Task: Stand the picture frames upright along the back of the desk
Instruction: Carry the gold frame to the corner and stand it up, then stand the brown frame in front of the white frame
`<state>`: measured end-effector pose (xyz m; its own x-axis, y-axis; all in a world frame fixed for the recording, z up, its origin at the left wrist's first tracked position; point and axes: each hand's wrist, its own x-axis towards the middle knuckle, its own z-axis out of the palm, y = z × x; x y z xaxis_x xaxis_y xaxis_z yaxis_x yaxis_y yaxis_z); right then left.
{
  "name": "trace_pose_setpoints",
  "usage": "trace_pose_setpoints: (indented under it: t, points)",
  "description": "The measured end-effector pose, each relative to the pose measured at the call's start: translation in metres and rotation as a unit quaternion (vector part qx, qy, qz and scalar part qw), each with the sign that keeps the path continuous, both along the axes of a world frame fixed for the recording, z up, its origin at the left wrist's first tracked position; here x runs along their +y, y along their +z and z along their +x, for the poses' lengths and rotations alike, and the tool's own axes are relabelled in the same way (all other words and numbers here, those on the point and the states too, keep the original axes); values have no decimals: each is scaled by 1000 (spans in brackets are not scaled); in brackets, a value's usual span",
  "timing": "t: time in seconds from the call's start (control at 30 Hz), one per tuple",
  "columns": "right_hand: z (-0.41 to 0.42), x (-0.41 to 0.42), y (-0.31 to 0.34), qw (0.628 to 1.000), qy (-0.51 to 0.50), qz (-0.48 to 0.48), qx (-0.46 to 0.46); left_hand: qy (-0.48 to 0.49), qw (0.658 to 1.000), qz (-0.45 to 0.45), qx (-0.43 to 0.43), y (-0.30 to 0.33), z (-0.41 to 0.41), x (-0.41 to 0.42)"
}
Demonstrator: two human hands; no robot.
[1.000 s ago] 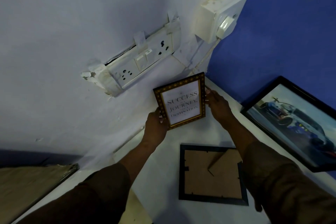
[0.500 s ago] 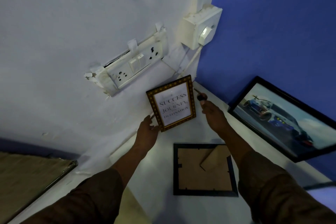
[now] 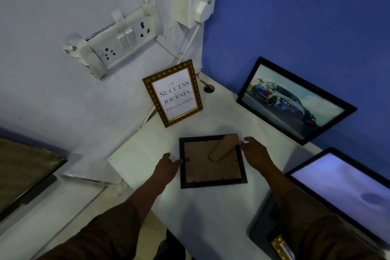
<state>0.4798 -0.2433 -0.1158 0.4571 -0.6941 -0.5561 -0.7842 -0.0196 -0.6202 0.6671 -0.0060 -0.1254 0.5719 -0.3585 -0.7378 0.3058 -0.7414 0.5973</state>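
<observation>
A small gold frame (image 3: 173, 93) with the word SUCCESS stands upright, leaning on the white wall at the back of the white desk (image 3: 211, 213). A dark frame (image 3: 200, 170) lies face down in front of it, cardboard back and stand flap up. My left hand (image 3: 167, 165) touches its left edge, fingers apart. My right hand (image 3: 254, 150) reaches its upper right corner, fingers apart. Neither hand grips it. A large black frame with a car picture (image 3: 295, 100) leans against the blue wall on the right.
A lit laptop screen (image 3: 346, 190) stands at the right edge, with a gold-edged frame corner (image 3: 281, 246) below it. A socket board (image 3: 122, 41) and switch box (image 3: 196, 3) with cable sit on the wall. A cable hole (image 3: 209, 88) is in the desk corner.
Both hands let go of the gold frame, which now stands alone against the wall. They moved down to the face-down dark frame. The view shifted right.
</observation>
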Motion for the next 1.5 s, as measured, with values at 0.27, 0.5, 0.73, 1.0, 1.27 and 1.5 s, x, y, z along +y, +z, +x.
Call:
trace_pose_setpoints:
  t: [0.27, 0.5, 0.73, 1.0, 1.27, 1.5]
  points:
    - [-32, 61, -39, 980, 143, -104, 91, -4, 1000, 25, -3, -13, -24, -4]
    - [-24, 56, -53, 992, 18, -83, 91, 27, 999, 30, 7, -24, -27, -9]
    - [-20, 40, -56, 996, -68, -26, 44, 99, 993, 16, 61, -21, -19, -14]
    - [-30, 20, -38, 999, -27, -24, -20, 95, 989, -67, 88, 20, -15, -14]
    - [-38, 31, 18, 990, 63, -1, -130, 56, 988, -142, 35, 98, -5, -39]
    - [-32, 56, 60, 928, 243, -218, -182, 49, 981, -182, -38, 157, -7, -39]
